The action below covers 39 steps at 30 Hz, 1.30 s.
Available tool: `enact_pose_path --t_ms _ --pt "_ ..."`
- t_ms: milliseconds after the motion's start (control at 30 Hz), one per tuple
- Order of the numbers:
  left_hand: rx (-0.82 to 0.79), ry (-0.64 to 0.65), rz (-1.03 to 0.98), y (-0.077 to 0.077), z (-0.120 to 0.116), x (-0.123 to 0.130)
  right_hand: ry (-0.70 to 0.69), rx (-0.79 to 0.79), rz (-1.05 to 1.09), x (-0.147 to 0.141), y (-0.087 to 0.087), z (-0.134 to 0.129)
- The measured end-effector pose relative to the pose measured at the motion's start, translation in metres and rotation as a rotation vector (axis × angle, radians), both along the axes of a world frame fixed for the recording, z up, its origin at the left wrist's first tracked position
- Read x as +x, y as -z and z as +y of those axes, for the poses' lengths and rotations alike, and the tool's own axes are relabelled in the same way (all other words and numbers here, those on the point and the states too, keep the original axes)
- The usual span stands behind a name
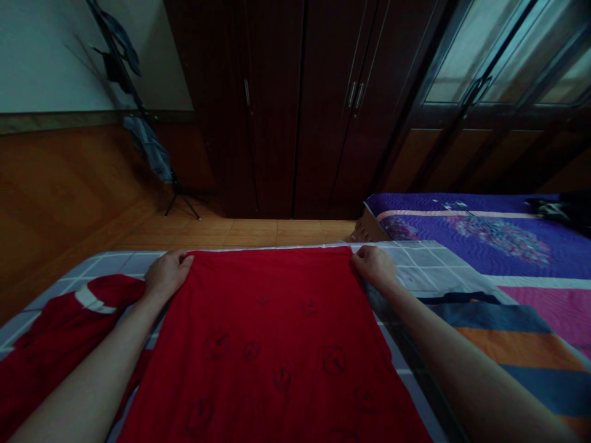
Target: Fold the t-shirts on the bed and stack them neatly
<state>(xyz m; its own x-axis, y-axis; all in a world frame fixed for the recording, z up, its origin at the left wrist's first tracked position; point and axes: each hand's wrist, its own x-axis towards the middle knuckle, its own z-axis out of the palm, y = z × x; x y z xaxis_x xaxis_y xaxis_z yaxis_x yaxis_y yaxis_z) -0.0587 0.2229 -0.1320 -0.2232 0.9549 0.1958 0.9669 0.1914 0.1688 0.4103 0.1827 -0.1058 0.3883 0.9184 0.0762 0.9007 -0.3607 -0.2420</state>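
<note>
A red cloth garment (277, 320) with dark round prints lies spread flat in the middle, its lower part cut off by the frame's bottom edge. My left hand (168, 274) pinches its far left corner. At the far right corner, my right hand (375, 266) is closed on the fabric. The far edge runs nearly straight between both hands. Another red garment (60, 332) with a white band lies crumpled beside my left forearm. Right of my right forearm is a folded cloth with blue and orange stripes (512, 338).
Under the garments is a checked grey cover (425, 261). A purple floral bedspread (462, 234) is at the right. Beyond stand a dark wooden wardrobe (277, 123) and, at the left, a rack (124, 74) with hanging things, on a tiled floor (258, 232).
</note>
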Motion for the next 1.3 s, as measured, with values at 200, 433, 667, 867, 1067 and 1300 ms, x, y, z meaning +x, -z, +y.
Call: enact_pose_path --t_ms 200,433,667,867,1067,1300 --pt "-0.008 0.018 -0.062 -0.004 -0.001 0.002 -0.053 -0.030 -0.036 -0.007 -0.001 -0.002" --pt "-0.104 0.048 -0.100 -0.019 -0.007 -0.003 -0.033 -0.055 -0.031 -0.007 -0.001 0.001" --pt "-0.178 0.141 -0.176 -0.028 -0.013 0.003 -0.062 -0.059 -0.024 -0.003 0.004 0.003" --pt "-0.191 0.177 -0.313 -0.027 -0.010 -0.005 -0.071 -0.019 -0.007 0.000 0.008 0.005" --pt "-0.176 0.107 -0.397 -0.023 -0.011 -0.023 -0.036 -0.044 0.033 0.001 0.006 0.008" --pt "-0.074 0.049 -0.213 -0.017 -0.008 -0.004 -0.036 -0.040 0.018 -0.001 0.006 0.008"
